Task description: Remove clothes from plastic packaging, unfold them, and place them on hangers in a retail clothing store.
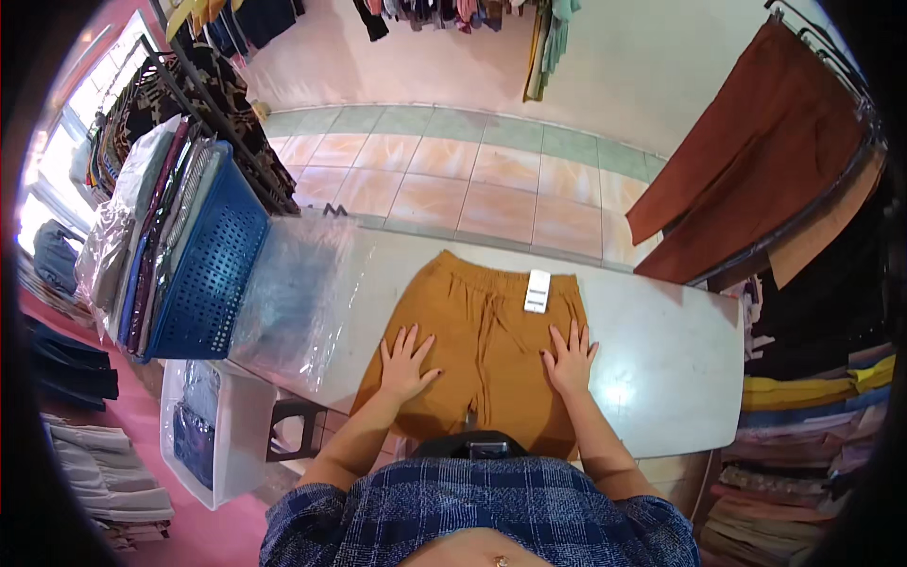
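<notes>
A pair of mustard-brown trousers point(453, 319) with an elastic waistband and a drawstring lies spread on a white table point(666, 340), the waistband at the far side. A white paper tag point(537, 291) bearing print rests on the waistband, right of the drawstring. My left hand point(407, 365) lies flat on the left leg, fingers spread. On the outer edge of the right leg rests my right hand point(571, 358), palm down with the fingers apart. The lower ends of the legs pass over the near table edge toward my body and are partly hidden.
Clear plastic packaging point(297, 298) lies left of the trousers, beside a blue perforated basket point(205, 269) of bagged folded clothes. A white bin point(237, 425) stands below at the left. Rust-brown trousers point(758, 142) hang at the right, above stacked clothes point(793, 461).
</notes>
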Demonstrator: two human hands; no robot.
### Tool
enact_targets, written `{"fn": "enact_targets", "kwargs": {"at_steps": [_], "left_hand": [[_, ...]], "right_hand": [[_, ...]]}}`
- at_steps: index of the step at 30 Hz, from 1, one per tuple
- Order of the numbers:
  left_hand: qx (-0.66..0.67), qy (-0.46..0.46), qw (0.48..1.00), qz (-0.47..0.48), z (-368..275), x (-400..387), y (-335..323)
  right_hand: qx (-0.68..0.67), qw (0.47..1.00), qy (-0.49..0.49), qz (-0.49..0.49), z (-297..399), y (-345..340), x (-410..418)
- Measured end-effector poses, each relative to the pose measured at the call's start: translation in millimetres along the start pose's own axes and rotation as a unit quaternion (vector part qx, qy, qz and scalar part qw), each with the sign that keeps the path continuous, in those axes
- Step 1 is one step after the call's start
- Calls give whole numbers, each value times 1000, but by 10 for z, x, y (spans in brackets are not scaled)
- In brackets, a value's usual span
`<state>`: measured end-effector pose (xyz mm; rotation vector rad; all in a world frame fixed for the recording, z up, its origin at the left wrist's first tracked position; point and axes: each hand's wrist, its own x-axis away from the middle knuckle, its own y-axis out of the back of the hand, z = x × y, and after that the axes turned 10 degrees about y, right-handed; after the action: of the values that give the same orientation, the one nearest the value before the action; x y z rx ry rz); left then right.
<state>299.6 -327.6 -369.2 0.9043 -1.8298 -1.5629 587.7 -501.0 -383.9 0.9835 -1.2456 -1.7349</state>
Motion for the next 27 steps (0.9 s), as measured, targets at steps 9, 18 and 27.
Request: {"fn": "enact_targets", "kwargs": {"at_steps": [9, 18, 27], "left_hand": [[51, -65, 995, -62, 346, -140, 80], [122, -71, 988, -64, 420, -187, 23], [157, -69, 980, -103, 490, -185, -58]], "right_hand": [[-193, 935, 34, -295, -533, 1136, -1170], [-287, 852, 93, -428, 195, 4944, -2903], [-380, 855, 18, -351, 876, 5495, -3313]]}}
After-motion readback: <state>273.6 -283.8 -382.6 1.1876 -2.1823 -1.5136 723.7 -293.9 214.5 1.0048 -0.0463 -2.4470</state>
